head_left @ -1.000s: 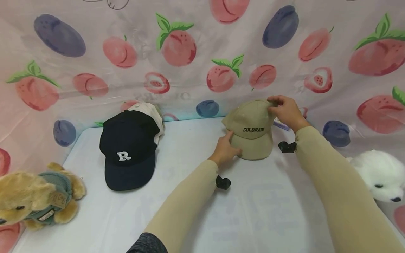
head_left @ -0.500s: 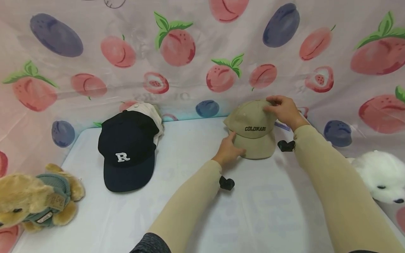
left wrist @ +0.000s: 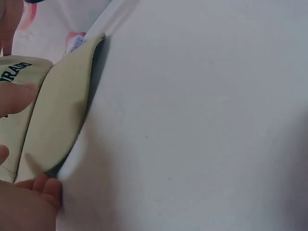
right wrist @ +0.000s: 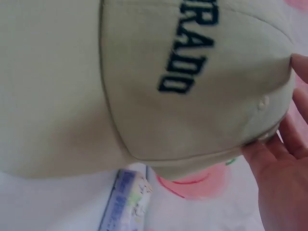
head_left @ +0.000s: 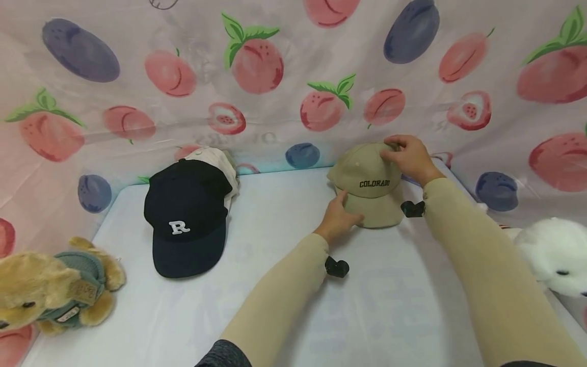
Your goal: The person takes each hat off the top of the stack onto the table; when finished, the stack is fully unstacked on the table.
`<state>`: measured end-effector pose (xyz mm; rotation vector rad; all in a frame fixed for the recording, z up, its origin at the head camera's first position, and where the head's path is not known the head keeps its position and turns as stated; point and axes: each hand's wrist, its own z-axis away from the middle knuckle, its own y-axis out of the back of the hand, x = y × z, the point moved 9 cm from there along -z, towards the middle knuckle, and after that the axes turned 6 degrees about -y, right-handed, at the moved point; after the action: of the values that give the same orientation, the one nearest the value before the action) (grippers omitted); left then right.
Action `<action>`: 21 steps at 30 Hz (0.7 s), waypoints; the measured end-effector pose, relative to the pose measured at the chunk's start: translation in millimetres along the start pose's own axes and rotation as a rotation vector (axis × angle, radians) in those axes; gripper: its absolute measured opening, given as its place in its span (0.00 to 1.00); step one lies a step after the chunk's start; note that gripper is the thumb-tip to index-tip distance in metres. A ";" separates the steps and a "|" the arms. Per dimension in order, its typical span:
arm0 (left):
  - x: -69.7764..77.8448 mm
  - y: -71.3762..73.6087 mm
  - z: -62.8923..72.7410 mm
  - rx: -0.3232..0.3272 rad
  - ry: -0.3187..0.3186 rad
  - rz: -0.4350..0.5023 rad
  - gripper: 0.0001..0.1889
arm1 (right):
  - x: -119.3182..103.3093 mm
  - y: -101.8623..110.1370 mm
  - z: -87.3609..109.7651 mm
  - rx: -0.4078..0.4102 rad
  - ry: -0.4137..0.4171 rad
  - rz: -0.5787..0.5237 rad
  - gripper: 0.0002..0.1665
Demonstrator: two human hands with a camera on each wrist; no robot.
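Observation:
A beige baseball cap (head_left: pixel 367 171) with COLORADO lettering lies on the white table, brim toward me. My left hand (head_left: pixel 338 223) holds its brim at the left side, thumb on top. In the left wrist view, curled fingertips (left wrist: pixel 45 185) sit at the brim's edge. My right hand (head_left: pixel 410 159) pinches the upper right of the crown; the right wrist view has its thumb and fingers (right wrist: pixel 257 154) at the back rim. At the left of the table, a black cap (head_left: pixel 188 199) with a white R overlaps a cream cap (head_left: pixel 220 160), mostly hidden beneath it.
A small purple-and-white box (right wrist: pixel 124 202) lies beside the beige cap, partly hidden by it. A brown plush dog (head_left: pixel 41 290) is at the left edge and a white plush animal (head_left: pixel 550 250) at the right. A fruit-print cloth (head_left: pixel 275 114) hangs behind the table.
The beige cap has shifted slightly to the right, with my left hand following along on its brim. My right hand keeps its hold on the crown. The black cap stays put.

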<state>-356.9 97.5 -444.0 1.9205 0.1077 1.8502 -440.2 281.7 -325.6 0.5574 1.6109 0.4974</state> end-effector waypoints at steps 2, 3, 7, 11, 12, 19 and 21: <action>-0.6 -1.2 0.1 0.012 0.005 0.026 0.43 | 2.1 -1.0 -2.1 0.010 -0.003 -0.024 0.29; -1.3 -1.4 0.0 0.023 0.009 0.030 0.43 | 2.7 -1.7 -3.0 0.012 -0.005 -0.034 0.29; -3.8 -2.7 -1.1 0.050 0.021 0.042 0.42 | 3.9 -3.2 -4.5 0.022 -0.018 -0.053 0.32; -4.2 -4.1 -1.7 0.055 0.030 0.045 0.41 | 5.7 -3.8 -5.5 0.023 -0.028 -0.059 0.33; -4.4 -4.0 -1.6 0.056 0.035 0.044 0.41 | 6.5 -4.2 -5.7 0.021 -0.030 -0.062 0.34; -8.4 -3.0 -0.2 0.047 0.066 0.057 0.42 | 16.6 -5.8 -4.8 0.016 -0.064 -0.056 0.35; -9.7 -3.4 0.0 0.037 0.070 0.052 0.42 | 20.1 -6.6 -4.5 0.015 -0.081 -0.049 0.36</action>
<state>-356.9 96.9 -454.3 1.8998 0.1161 1.9636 -446.8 289.0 -344.9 0.5413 1.5487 0.4219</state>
